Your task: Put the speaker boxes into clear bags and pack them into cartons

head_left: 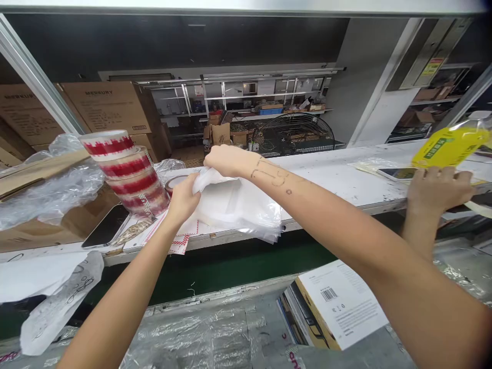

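The left hand [183, 199] is closed on the near left edge of a stack of clear plastic bags [240, 207], thumb on top and fingers tucked under. The right hand [226, 160] comes in from 4 o'clock across the frame, knuckles up, with its fingers curled down over the far left corner of the same stack and gripping the film there. The bags lie on the white worktop [330, 177], their near edge drooping slightly over its front lip.

At 9 o'clock from the bags, just beside the left hand, a leaning stack of red-and-white tape rolls [128, 174] stands on the worktop. A dark smartphone [105, 225] lies flat at 8 o'clock from the rolls, touching crumpled clear film [49, 189] and brown cardboard.

At 6 o'clock from the bags a green conveyor belt [230, 266] runs below the worktop edge. Nearer still, at 5 o'clock, a white carton with a barcode label [340, 302] lies tilted on wrinkled plastic sheeting.

At 3 o'clock, well apart from the bags, a co-worker's hand [438, 189] rests on the worktop's front edge, with a yellow packet [449, 146] just above it and a second phone [397, 173] lying beside it.

At 12 o'clock, behind the worktop, stand a black wire fan guard [292, 134] and, toward 10 o'clock, brown shipping cartons [111, 105].
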The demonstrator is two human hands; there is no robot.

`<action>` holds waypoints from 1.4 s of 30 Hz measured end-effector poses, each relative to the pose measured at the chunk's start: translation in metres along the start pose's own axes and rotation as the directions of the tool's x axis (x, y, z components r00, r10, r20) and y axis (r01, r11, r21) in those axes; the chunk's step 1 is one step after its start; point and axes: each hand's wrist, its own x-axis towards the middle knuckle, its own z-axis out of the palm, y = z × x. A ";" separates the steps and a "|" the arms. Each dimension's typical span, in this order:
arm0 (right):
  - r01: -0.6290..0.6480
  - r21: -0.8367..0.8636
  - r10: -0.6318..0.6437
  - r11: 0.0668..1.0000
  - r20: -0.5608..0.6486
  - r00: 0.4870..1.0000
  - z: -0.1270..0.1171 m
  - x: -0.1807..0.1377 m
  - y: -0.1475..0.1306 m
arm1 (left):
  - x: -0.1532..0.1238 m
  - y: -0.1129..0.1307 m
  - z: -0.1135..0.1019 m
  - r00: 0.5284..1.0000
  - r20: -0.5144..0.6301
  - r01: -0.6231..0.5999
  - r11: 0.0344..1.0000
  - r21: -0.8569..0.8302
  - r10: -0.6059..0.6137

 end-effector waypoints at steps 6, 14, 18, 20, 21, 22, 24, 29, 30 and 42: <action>-0.001 -0.002 0.001 1.000 0.022 1.000 0.007 -0.010 0.000 | 0.001 -0.005 -0.005 1.000 0.004 0.005 0.999 -0.043 -0.005; -0.028 0.027 0.027 0.999 0.025 0.999 0.047 -0.024 -0.031 | -0.026 -0.031 0.003 0.991 0.108 -0.057 0.980 -0.191 0.078; -0.034 0.027 0.033 0.999 0.046 0.998 0.049 -0.022 -0.037 | -0.036 -0.034 -0.003 0.987 0.151 -0.010 0.956 -0.292 0.056; -0.040 0.026 0.038 0.999 0.052 0.998 0.049 -0.022 -0.037 | -0.038 -0.033 -0.004 0.988 0.149 0.025 0.939 -0.342 0.028; -0.044 0.027 0.042 0.999 0.049 0.998 0.049 -0.022 -0.038 | -0.039 -0.033 -0.003 0.990 0.141 0.032 0.932 -0.362 0.020; -0.048 0.029 0.047 0.998 0.046 0.998 0.049 -0.022 -0.038 | -0.039 -0.033 -0.003 0.991 0.131 0.035 0.924 -0.380 0.017; -0.057 0.032 0.056 0.998 0.044 0.997 0.049 -0.023 -0.038 | -0.039 -0.033 -0.001 0.993 0.118 0.052 0.901 -0.431 -0.001; -0.064 0.047 0.062 0.997 0.049 0.997 0.052 -0.024 -0.040 | -0.034 -0.032 -0.001 0.979 0.164 0.198 0.770 -0.606 -0.122; -0.066 0.051 0.064 0.996 0.047 0.997 0.052 -0.024 -0.040 | -0.033 -0.032 -0.002 0.973 0.183 0.225 0.750 -0.621 -0.140; -0.095 0.090 0.093 0.991 0.030 0.995 0.063 -0.031 -0.043 | -0.031 -0.030 0.000 0.937 0.266 0.347 0.556 -0.755 -0.225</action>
